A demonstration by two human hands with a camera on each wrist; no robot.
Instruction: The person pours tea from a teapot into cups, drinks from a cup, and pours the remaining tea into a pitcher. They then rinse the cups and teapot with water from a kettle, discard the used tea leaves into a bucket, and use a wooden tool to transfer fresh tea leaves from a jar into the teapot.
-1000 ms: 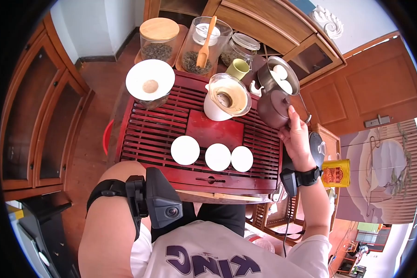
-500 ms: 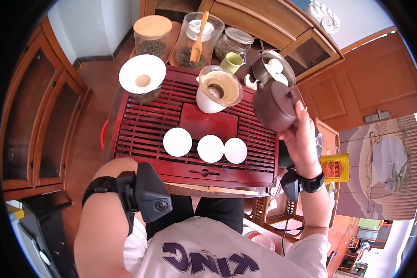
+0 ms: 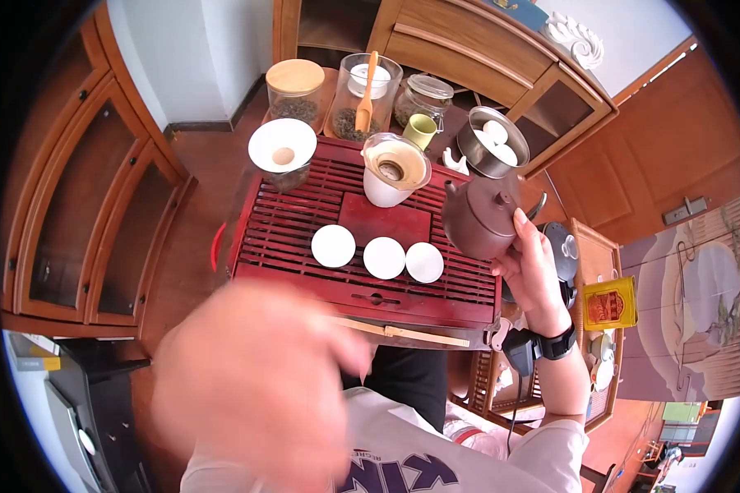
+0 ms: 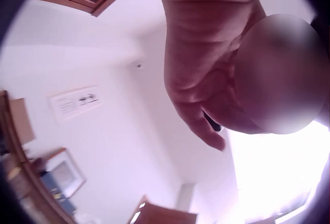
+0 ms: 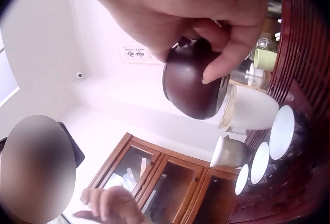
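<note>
My right hand (image 3: 534, 267) grips a dark brown clay teapot (image 3: 475, 218) at its handle side, above the right part of the red slatted tea tray (image 3: 304, 283). The right wrist view shows the thumb pressed along the teapot (image 5: 191, 87). My left hand (image 3: 255, 378) is raised in front of my body, large and blurred in the head view. Its fingers look loosely curled with nothing in them in the left hand's (image 5: 114, 203) right wrist image. Three white cups (image 3: 333, 246) stand on the tray's near half. Behind them is a white pitcher (image 3: 382, 193) topped by a strainer (image 3: 395, 162).
A white-rimmed bowl-shaped vessel (image 3: 281, 141) stands at the tray's back left. Tea jars (image 3: 294, 90), a green cup (image 3: 420, 130) and a steel pot (image 3: 485, 160) holding white cups line the back. To the right are a yellow tin (image 3: 610, 302) and a side table (image 3: 592, 238).
My left hand has swung up into view, where before only the forearm and its wrist camera showed. The teapot in my right hand has come nearer my body, away from the steel pot.
</note>
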